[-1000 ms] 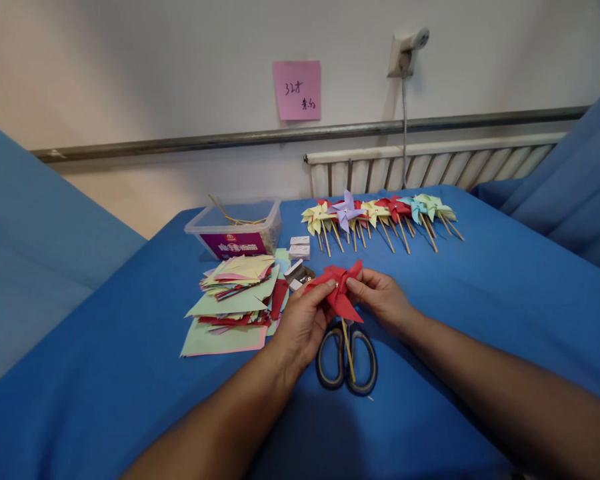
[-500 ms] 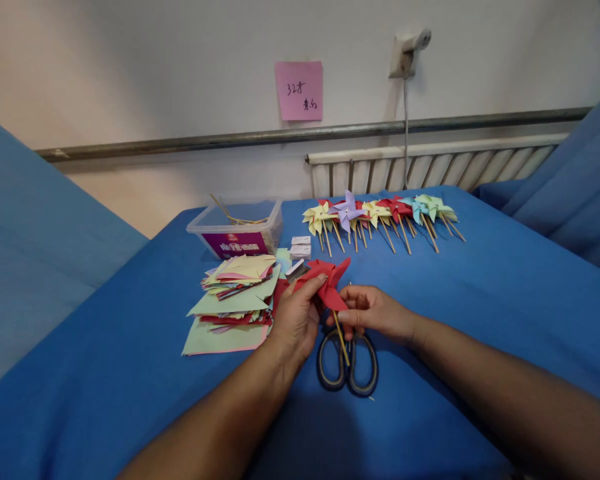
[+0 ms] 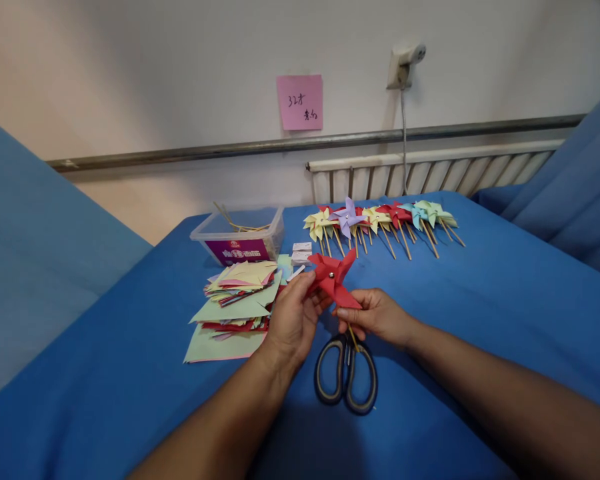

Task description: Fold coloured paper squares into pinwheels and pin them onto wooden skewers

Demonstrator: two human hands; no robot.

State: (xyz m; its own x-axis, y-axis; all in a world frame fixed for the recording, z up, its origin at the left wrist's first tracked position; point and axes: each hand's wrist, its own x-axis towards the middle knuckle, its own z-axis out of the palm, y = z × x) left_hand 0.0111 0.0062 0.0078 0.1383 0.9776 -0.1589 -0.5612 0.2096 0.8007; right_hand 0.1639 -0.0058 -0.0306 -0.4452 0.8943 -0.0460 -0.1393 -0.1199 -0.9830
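Observation:
Between my hands is a red paper pinwheel [image 3: 334, 279] with a silver pin head at its centre and a thin wooden stick pointing down toward me. My left hand [image 3: 296, 313] grips its left side, thumb at a blade and the other fingers partly hidden behind it. My right hand [image 3: 375, 313] pinches the pinwheel's stick just under the blades. Right below, a pair of scissors [image 3: 347, 380] with dark handles lies on the blue cloth, its blades mostly covered by my hands and the pinwheel.
Stacks of coloured cut paper [image 3: 235, 307] lie at the left. Behind them stands a clear plastic box [image 3: 237, 240] holding thin sticks. Small white boxes [image 3: 301, 253] sit near the middle. Several finished pinwheels [image 3: 380, 220] lie in a row at the back, before a radiator [image 3: 440, 170].
My left thumb has moved off the pinwheel's middle to its left edge, and the silver pin head now shows. The pinwheel has turned to face me more. The view has tilted slightly.

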